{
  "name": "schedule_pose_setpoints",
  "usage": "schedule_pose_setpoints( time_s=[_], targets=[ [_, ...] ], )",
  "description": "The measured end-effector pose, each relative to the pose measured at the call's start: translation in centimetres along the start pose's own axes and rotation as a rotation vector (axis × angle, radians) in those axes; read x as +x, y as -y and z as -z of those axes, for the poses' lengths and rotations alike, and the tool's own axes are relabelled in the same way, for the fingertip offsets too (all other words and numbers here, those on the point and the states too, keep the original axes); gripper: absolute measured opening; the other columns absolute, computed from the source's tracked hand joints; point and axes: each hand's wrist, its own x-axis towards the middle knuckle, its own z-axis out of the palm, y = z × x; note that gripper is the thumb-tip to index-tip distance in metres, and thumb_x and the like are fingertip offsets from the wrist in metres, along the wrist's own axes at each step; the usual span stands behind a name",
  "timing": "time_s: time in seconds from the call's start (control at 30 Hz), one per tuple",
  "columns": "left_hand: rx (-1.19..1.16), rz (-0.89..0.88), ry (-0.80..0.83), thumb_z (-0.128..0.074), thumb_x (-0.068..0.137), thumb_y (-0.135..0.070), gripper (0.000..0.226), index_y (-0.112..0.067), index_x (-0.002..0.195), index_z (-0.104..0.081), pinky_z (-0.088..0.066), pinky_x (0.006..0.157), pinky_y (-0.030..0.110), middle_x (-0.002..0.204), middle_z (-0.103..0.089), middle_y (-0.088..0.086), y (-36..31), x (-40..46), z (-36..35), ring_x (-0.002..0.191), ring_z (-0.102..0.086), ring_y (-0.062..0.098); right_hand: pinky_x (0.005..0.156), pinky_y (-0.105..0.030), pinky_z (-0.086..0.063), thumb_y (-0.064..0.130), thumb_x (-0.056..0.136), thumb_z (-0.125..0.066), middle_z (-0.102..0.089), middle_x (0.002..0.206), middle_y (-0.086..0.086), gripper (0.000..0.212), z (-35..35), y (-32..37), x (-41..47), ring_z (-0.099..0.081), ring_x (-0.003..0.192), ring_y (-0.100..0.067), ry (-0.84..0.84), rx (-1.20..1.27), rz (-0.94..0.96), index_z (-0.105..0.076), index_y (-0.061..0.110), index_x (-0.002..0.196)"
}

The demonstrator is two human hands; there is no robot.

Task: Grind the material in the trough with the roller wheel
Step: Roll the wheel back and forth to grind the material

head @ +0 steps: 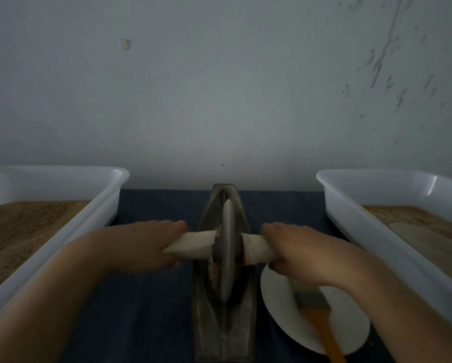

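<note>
between two white tubs [62,205] of brown powder, on a dark blue cloth [151,310], a grey trough [223,334] runs away toward the wall. the wheel [227,247] stands upright in it, with pale brown material [215,273] just left of its rim, mostly hidden. the left hand [143,244] and right hand [295,255] each curl round a white handle [193,244] on the axle. no writing shows anywhere. a brush [314,310] lies on a white plate [280,310], its bristles partly covered by the right wrist, its orange handle cut off below. both tubs run out of view.

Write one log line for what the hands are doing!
left hand: grips handle | right hand: grips handle | roller wheel: in trough
</note>
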Motion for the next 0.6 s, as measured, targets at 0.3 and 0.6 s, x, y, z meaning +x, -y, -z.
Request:
schedule_pose_setpoints(
  time_s=[0.3, 0.6],
  targets=[
    [0.241, 0.145, -0.597, -0.051, 0.092, -0.034, 0.037, -0.025, 0.126, -0.038, -0.034, 0.092, 0.030, 0.121, -0.046, -0.005, 1.9, 4.9, -3.5, 0.109, -0.046, 0.014, 0.099, -0.034, -0.021, 0.025, 0.086, -0.058, -0.046, 0.125, 0.003, 0.046, -4.9, -2.5, 5.5, -0.039, 0.114, -0.019, -0.493, -0.073, -0.131, -0.042, 0.024, 0.129],
    [0.279, 0.089, -0.725, -0.056, 0.089, -0.030, 0.039, -0.023, 0.125, -0.042, -0.033, 0.092, 0.032, 0.118, -0.049, -0.003, 1.6, 5.6, -4.0, 0.104, -0.047, 0.016, 0.093, -0.033, -0.024, 0.024, 0.091, -0.052, -0.048, 0.123, 0.000, 0.041, -5.1, -3.0, 5.3, -0.042, 0.111, -0.021, -0.452, -0.062, -0.150, -0.042, 0.020, 0.130]
  ],
)
